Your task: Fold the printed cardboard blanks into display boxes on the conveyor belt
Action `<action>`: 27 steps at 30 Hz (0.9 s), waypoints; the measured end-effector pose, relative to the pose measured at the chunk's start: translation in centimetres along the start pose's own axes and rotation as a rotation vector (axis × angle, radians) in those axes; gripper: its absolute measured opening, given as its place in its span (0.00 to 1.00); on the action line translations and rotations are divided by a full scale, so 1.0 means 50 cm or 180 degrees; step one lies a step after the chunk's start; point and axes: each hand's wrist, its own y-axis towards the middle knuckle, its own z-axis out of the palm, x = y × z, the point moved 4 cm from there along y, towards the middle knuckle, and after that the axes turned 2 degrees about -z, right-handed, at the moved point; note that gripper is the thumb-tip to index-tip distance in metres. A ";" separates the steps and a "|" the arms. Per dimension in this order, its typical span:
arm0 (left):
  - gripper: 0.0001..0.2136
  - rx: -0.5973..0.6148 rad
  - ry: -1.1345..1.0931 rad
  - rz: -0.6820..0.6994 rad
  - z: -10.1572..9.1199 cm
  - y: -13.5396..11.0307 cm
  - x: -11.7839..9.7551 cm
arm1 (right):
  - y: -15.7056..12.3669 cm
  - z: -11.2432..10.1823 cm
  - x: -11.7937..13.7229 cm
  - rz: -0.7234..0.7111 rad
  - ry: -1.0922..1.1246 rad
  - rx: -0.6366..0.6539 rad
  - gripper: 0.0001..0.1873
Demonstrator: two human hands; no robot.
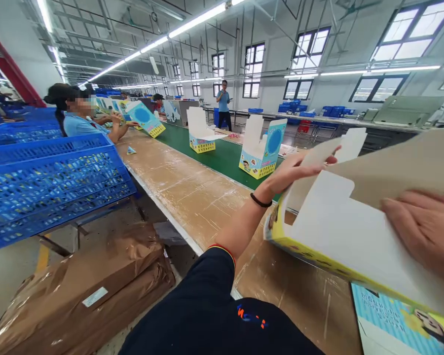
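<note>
Our open left hand point(292, 172) and flat right hand point(424, 236) steady the light, stiff cardboard box point(329, 241), best held by its folded edges.

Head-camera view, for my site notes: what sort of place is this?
Likely a packaging factory: a long green conveyor belt holding open printed cardboard boxes, a worker alongside, and blue perforated plastic crates.

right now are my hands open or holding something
Left hand: open, fingers against the flap of a printed cardboard box.
Right hand: open, lying flat on the box.
</note>
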 end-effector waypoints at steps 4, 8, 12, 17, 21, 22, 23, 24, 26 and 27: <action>0.44 -0.0376 0.0942 -0.0140 -0.006 -0.025 0.013 | 0.008 0.044 0.071 0.0325 -0.0273 0.1368 0.33; 0.63 0.0358 0.1246 -0.0154 0.006 -0.072 0.067 | 0.002 0.114 0.105 -0.0216 -0.0083 0.1766 0.40; 0.59 0.0558 0.0072 -0.0189 0.005 -0.128 0.118 | 0.002 0.156 0.107 -0.0480 0.0129 0.1835 0.41; 0.47 -0.0392 0.0635 -0.1072 -0.004 -0.122 0.163 | 0.024 0.166 0.109 -0.0687 0.0194 0.1830 0.41; 0.37 -0.0755 0.1173 -0.1752 -0.012 -0.079 0.193 | 0.036 0.175 0.108 -0.0685 0.0069 0.1474 0.37; 0.34 -0.0792 0.1208 -0.1877 -0.017 -0.071 0.199 | 0.034 0.172 0.102 -0.0717 0.0036 0.1178 0.34; 0.31 -0.0824 0.1188 -0.1981 -0.022 -0.065 0.204 | 0.029 0.165 0.094 -0.0816 0.0071 0.0760 0.31; 0.28 -0.0872 0.1138 -0.2063 -0.028 -0.062 0.207 | 0.022 0.154 0.082 -0.0965 0.0200 0.0221 0.28; 0.25 -0.0992 0.1010 -0.2185 -0.039 -0.061 0.209 | 0.004 0.124 0.035 -0.1158 0.0759 -0.1042 0.25; 0.23 -0.1049 0.0955 -0.2226 -0.044 -0.063 0.209 | -0.002 0.111 0.000 -0.1065 0.1190 -0.1653 0.25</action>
